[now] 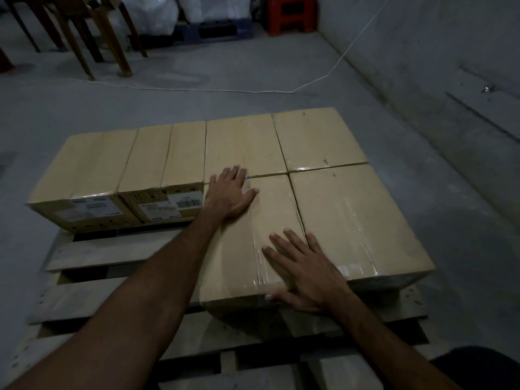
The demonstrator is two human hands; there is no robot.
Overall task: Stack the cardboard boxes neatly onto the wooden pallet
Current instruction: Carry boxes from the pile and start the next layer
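While both hands lay on the near cardboard box point(270, 220), that box was found seated on the wooden pallet point(112, 251), at its near right portion. The left hand point(229, 192) was laid flat, fingers straight and spread, across the box's far left corner, nothing being gripped. The right hand point(301, 273) was pressed flat on the near top edge, fingers extended, with the thumb hooked over the front face. A second box point(354, 226) was butted against its right side, and two more point(318, 136) were set touching behind. Three lower boxes point(112, 164) were ranged along the far left. Bare slats were left exposed at the near left of the pallet. Open concrete floor point(197, 102) was noted beyond, crossed by a white cable point(323, 77).
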